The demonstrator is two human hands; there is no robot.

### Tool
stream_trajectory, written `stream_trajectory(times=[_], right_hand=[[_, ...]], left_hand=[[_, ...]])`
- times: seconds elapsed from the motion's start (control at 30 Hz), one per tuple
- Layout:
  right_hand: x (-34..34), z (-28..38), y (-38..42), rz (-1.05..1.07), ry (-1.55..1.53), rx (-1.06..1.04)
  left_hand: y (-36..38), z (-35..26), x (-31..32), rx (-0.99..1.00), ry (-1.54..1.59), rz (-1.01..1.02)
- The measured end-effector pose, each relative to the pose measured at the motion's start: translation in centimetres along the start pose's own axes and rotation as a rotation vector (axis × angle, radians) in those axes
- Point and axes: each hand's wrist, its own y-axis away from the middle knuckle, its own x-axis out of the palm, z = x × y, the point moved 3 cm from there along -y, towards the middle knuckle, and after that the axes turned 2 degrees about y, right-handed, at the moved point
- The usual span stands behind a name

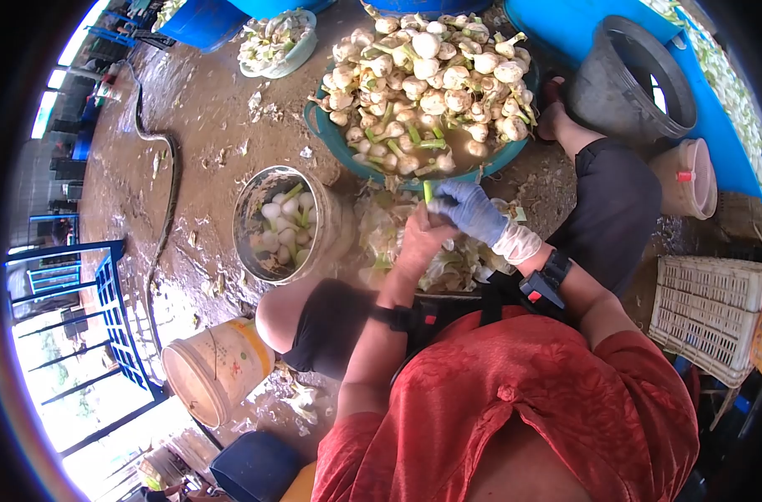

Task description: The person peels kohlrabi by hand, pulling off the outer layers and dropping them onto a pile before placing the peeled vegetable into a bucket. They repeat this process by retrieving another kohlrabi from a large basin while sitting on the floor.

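Note:
My left hand [418, 238] is bare and my right hand [473, 209] wears a blue glove. Both close together on one white bulb with a green stem [428, 195], held just over a heap of peelings [397, 251] between my knees. Right behind my hands stands a teal basin [330, 138] piled high with unpeeled white bulbs [431, 75] in murky water. To the left of my hands a metal bucket [245, 209] holds several cleaned white bulbs [284, 222]. Whether the gloved hand also holds a tool is hidden.
A black bucket [598, 92] stands at the back right beside a blue surface [565, 25]. A white crate [707, 309] sits on the right, and a cream bucket [218, 368] lies tipped at the left. A hose [159, 167] runs over the wet, littered ground. A pale bowl of trimmings [276, 42] stands far back.

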Motion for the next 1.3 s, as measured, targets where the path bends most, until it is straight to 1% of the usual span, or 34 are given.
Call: stream_trajectory(times=[0.03, 0.07, 0.1, 0.13, 0.17, 0.2, 0.23, 0.27, 0.3, 0.33, 0.37, 0.43, 0.47, 0.5, 0.53, 0.57, 0.6, 0.63, 0.67, 0.7, 0.73, 0.77, 0.8, 0.87, 0.93, 1.0, 1.03, 1.07, 1.1, 1.13, 1.17, 1.2, 1.23, 1.3], right_hand=[[0.0, 0.0, -0.3, -0.026, -0.112, 0.04], [-0.2, 0.1, -0.4, -0.023, -0.113, 0.039], [-0.4, -0.1, -0.3, -0.021, -0.284, 0.177], [-0.6, -0.2, -0.3, -0.02, -0.453, 0.315], [-0.2, -1.1, -0.7, -0.004, -0.359, 0.192], [0.5, -2.3, -0.8, -0.005, -0.357, 0.191], [1.1, -2.4, -1.1, 0.022, -0.302, 0.209], [1.4, -2.6, -1.2, 0.049, -0.248, 0.227], [1.2, -2.6, -1.1, 0.018, -0.041, 0.173], [1.3, -2.7, -0.9, 0.018, -0.041, 0.173], [1.5, -2.7, -0.8, -0.024, -0.05, 0.147], [1.1, -2.0, -0.6, -0.07, -0.058, 0.119], [0.7, -1.4, -0.6, -0.019, -0.093, 0.126], [0.4, -0.8, -0.5, 0.033, -0.127, 0.134], [0.3, -0.8, -0.4, 0.031, -0.127, 0.135], [0.1, -0.7, -0.3, 0.033, -0.183, 0.088], [0.0, -0.6, -0.2, 0.035, -0.24, 0.043], [-0.2, -0.5, -0.1, 0.036, -0.241, 0.045], [-0.2, -0.9, 0.1, 0.096, -0.479, 0.228], [-0.1, -1.1, 0.3, 0.155, -0.715, 0.412], [-0.5, -0.7, 0.3, 0.155, -0.717, 0.412], [-1.1, 0.3, 0.1, 0.161, -0.462, 0.129], [-1.5, 1.2, 0.1, 0.162, -0.203, -0.15], [-1.3, 0.2, 0.1, 0.135, -0.207, -0.16], [-1.2, -0.5, 0.1, 0.106, -0.21, -0.173], [-1.2, -1.3, 0.0, 0.055, -0.157, -0.085], [-1.3, -0.8, 0.1, 0.053, -0.155, -0.084], [-1.3, -0.4, 0.2, 0.051, -0.23, -0.034], [-1.2, -0.1, 0.3, 0.05, -0.307, 0.017], [-1.1, -0.1, 0.3, 0.051, -0.306, 0.019], [-1.1, 0.1, 0.3, 0.019, -0.256, -0.086], [-1.1, 0.4, 0.3, -0.013, -0.206, -0.19], [-1.1, 0.1, 0.3, -0.013, -0.206, -0.191], [-1.2, -1.2, 0.1, -0.022, -0.386, 0.044]], left_hand=[[0.2, -0.3, 0.1, 0.052, 0.007, -0.001], [0.3, -0.5, 0.0, 0.103, 0.015, -0.003], [-0.5, 1.0, -0.6, 0.097, -0.028, -0.086], [-0.4, 0.9, -0.5, 0.097, -0.028, -0.087], [-0.2, 0.4, -0.5, 0.197, -0.076, -0.173], [0.1, -0.1, -0.5, 0.297, -0.123, -0.257], [0.2, -0.4, -0.6, 0.279, -0.23, -0.246], [0.1, -0.2, -0.6, 0.28, -0.229, -0.246], [0.1, -0.2, -0.6, 0.336, -0.333, -0.26], [0.3, -0.5, -0.6, 0.391, -0.438, -0.273], [0.4, -0.6, -0.7, 0.391, -0.439, -0.274], [0.6, -0.6, -0.8, 0.263, -0.273, -0.193], [0.6, -0.8, -0.8, 0.266, -0.274, -0.191], [0.6, -0.8, -0.8, 0.223, -0.092, -0.177], [0.6, -0.8, -0.7, 0.178, 0.09, -0.162], [0.7, -1.1, -0.8, 0.178, 0.09, -0.161], [0.8, -1.1, -0.9, 0.136, 0.21, -0.112], [0.9, -1.1, -1.0, 0.091, 0.329, -0.062], [0.9, -1.0, -1.3, 0.089, 0.329, -0.063], [0.7, -0.9, -1.5, 0.09, 0.527, 0.013], [0.5, -0.7, -1.4, 0.091, 0.725, 0.09], [0.7, -0.4, -1.2, 0.161, 0.804, 0.084], [0.5, -0.2, -1.5, 0.16, 0.802, 0.084], [0.4, -0.3, -1.4, -0.019, 1.132, 0.342], [0.4, -0.5, -1.2, 0.005, 1.089, 0.346], [0.4, -0.4, -1.2, 0.069, 0.809, 0.075], [0.4, -0.8, -1.0, 0.117, 0.877, 0.085], [0.6, -0.9, -0.5, 0.116, 0.88, 0.086], [0.9, -1.0, -0.1, 0.132, 0.783, 0.031], [1.2, -1.2, 0.0, 0.147, 0.684, -0.024], [0.8, -1.0, -0.3, 0.205, 0.602, 0.041], [0.9, -0.8, -0.5, 0.205, 0.602, 0.041], [1.1, -1.0, -0.7, 0.17, 0.627, 0.045], [1.1, -0.9, -1.3, 0.136, 0.651, 0.048]])
